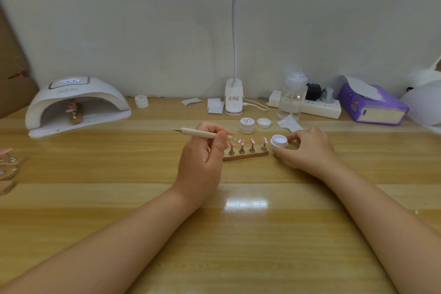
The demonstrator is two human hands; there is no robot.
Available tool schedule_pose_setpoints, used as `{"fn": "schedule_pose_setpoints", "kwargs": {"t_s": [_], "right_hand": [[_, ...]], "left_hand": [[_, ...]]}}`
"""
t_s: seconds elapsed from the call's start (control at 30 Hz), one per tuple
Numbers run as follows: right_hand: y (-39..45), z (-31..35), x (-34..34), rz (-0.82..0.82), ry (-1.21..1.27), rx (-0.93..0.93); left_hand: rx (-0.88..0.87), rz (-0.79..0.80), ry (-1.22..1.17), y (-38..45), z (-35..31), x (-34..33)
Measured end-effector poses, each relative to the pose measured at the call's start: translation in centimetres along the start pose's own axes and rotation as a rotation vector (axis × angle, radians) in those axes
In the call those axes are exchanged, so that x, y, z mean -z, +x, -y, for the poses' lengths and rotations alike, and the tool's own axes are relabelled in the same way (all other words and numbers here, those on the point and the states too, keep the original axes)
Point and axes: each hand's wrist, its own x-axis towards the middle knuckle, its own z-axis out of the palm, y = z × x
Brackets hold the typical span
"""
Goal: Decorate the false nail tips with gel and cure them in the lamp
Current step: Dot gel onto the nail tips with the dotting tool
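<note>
Head view: on the wooden surface [238, 234] a narrow wooden stand [245, 155] lies crosswise between the two hands. Four small metal pegs show on it, each topped by a glossy pink false nail tip [252, 141]; the stand's left end is hidden behind the left hand [202, 160]. That hand's fingers are curled round a pale wooden dotting tool [202, 133], pinched near its right end, with the thin metal point sticking out to the left and the other end hanging just above the leftmost visible tip.

The right hand [310, 148] rests at the stand's right end, thumb and forefinger curved round an open white gel pot [278, 141] which shows a pale lilac inside and stands just beside the last peg.

Behind the stand sit a second pot [246, 124] with its printed lid on, and one loose lid [264, 123] lying beside it. A third closed pot [141, 101] stands farther back, near the curing lamp [76, 105]. The lamp is a white dome at the back left, its display lit, and inside its mouth stands another wooden stand [76, 113] with pink tips; their number cannot be told.

At the far left edge more stands [7, 169] with pink tips are partly cut off.
</note>
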Motion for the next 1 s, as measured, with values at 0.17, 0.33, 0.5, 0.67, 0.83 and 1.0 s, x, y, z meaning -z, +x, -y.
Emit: {"fn": "schedule_pose_setpoints", "kwargs": {"t_s": [0.17,0.33,0.5,0.67,0.83,1.0], "right_hand": [[-0.1,-0.1,-0.2,-0.038,0.070,0.062],[-0.1,0.0,0.1,-0.207,0.178,0.073],[-1.6,2.1,0.4,-0.416,0.308,0.321],[-3.3,4.5,0.1,-0.462,0.217,0.673],[-3.7,4.5,-0.2,-0.424,0.171,0.758],[-3.7,4.6,-0.4,-0.417,0.132,0.776]], "left_hand": [[0.001,0.002,0.001,0.0,-0.1,0.0],[0.000,-0.003,-0.004,0.0,-0.3,0.0],[-0.033,-0.002,-0.030,-0.1,-0.6,0.0],[-0.046,-0.005,-0.054,-0.2,-0.5,0.0],[-0.034,0.003,-0.042,-0.2,-0.4,0.0],[0.015,0.046,-0.017,-0.3,-0.2,-0.2]]}}
